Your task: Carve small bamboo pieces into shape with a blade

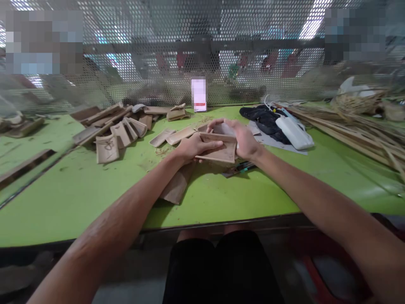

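Observation:
A curved tan piece (221, 148), wood-like with raised edges, is held above the green table (202, 207). My left hand (198, 147) grips its left end, thumb lying across the inner face and fingers underneath. My right hand (242, 137) is at its right end, with the palm by the edge and the fingers curled over the far side around something pale and partly hidden. Below my left forearm lies a larger brown piece (177, 185). Two lighter strips (180, 135) rest just left of the hands, among scattered shavings.
Many curved pieces (107, 148) are piled at the left. A lit phone (198, 95) stands against the perforated metal screen (142, 80). Dark cloth (265, 122), a white object (295, 133) and long strips (348, 135) lie at the right. Tools (238, 168) lie beneath the hands.

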{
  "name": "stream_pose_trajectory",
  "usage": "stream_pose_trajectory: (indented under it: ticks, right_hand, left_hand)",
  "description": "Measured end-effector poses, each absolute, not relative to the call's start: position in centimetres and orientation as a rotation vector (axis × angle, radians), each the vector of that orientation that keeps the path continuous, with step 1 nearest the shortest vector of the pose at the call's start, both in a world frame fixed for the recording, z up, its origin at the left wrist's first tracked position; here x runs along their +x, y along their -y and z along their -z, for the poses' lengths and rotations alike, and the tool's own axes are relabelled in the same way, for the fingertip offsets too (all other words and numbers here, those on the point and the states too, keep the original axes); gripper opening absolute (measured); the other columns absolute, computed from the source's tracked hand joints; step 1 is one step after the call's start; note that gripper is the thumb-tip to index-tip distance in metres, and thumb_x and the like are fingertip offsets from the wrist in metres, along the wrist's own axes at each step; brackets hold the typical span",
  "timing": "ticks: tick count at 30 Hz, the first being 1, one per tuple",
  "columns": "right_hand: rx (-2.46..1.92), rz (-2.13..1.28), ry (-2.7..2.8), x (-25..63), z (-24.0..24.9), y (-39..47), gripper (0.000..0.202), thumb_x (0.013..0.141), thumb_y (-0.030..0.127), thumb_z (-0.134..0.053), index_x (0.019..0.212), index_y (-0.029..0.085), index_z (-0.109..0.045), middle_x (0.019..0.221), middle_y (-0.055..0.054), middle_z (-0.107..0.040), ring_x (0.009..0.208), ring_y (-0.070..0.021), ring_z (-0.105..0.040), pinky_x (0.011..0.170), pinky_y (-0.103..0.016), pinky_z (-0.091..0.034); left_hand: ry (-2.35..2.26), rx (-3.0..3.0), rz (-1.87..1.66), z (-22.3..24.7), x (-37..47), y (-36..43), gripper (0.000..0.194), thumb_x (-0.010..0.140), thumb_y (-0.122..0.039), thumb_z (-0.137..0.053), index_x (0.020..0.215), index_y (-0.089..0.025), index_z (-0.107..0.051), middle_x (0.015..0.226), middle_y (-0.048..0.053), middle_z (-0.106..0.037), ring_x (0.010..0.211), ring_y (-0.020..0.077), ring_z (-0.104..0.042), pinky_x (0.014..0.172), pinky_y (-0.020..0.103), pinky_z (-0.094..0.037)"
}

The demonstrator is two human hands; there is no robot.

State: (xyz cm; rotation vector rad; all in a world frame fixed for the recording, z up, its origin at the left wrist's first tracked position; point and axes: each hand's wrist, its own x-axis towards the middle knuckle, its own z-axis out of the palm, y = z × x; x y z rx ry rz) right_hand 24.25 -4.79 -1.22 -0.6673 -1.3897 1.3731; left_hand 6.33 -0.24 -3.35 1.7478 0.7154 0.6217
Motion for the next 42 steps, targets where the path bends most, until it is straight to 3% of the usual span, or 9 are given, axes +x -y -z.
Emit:
stream_pose_trajectory:
  ticks: [4,8,19,25,34,42]
  right_hand:
    - [-0.683,-1.269,1.417,24.6,1.2,4.6,0.033,0.098,0.05,-0.049,0.102,0.022,-0.066,0.106,-0.006,-0.071,0.106,-0.0238,-0.065,0.094,-0.037,-0.056]
    - [-0.683,-1.197,1.417,25.2,0.4,4.6,0.031,0.098,0.047,-0.047,0.1,0.022,-0.066,0.103,-0.006,-0.07,0.106,-0.024,-0.065,0.097,-0.04,-0.055]
    - [-0.705,-1.296,1.423,25.3,0.7,4.8,0.029,0.097,0.044,-0.05,0.098,0.021,-0.068,0.107,-0.007,-0.073,0.107,-0.0248,-0.067,0.099,-0.041,-0.056]
    - [-0.653,-1.334,1.427,25.1,1.1,4.7,0.031,0.095,0.043,-0.051,0.101,0.021,-0.072,0.112,-0.007,-0.075,0.11,-0.0252,-0.068,0.098,-0.042,-0.057]
    - [-0.639,-1.408,1.386,24.1,1.1,5.2,0.034,0.092,0.037,-0.05,0.115,0.022,-0.071,0.124,-0.006,-0.074,0.125,-0.0243,-0.064,0.11,-0.045,-0.051]
    - [-0.633,-1.407,1.386,23.9,1.1,5.5,0.036,0.093,0.035,-0.048,0.115,0.021,-0.072,0.13,-0.006,-0.073,0.129,-0.0253,-0.062,0.116,-0.047,-0.046]
  left_hand:
    - [-0.718,1.774,-0.674,3.3,6.3,0.4,0.046,0.079,-0.055,-0.082,0.099,-0.015,-0.079,0.08,0.007,-0.075,0.058,0.0127,-0.059,0.049,0.023,-0.041]
    - [-0.727,1.74,-0.682,3.1,6.4,0.6,0.043,0.081,-0.053,-0.08,0.101,-0.014,-0.08,0.076,0.007,-0.074,0.056,0.0123,-0.058,0.048,0.024,-0.041]
    - [-0.685,1.733,-0.685,3.5,6.4,0.0,0.044,0.081,-0.053,-0.081,0.105,-0.016,-0.081,0.093,0.01,-0.079,0.073,0.0157,-0.068,0.064,0.027,-0.052]
    - [-0.696,1.718,-0.639,2.6,6.4,0.4,0.041,0.078,-0.049,-0.084,0.099,-0.014,-0.08,0.087,0.009,-0.078,0.07,0.0148,-0.066,0.061,0.025,-0.05]
    - [-0.586,1.716,-0.584,2.4,6.1,0.1,0.039,0.077,-0.047,-0.086,0.097,-0.014,-0.077,0.079,0.006,-0.075,0.066,0.0148,-0.067,0.058,0.024,-0.052]
    - [-0.631,1.71,-0.521,2.3,5.8,0.3,0.038,0.078,-0.049,-0.084,0.09,-0.014,-0.076,0.063,0.003,-0.067,0.049,0.0113,-0.057,0.044,0.022,-0.041]
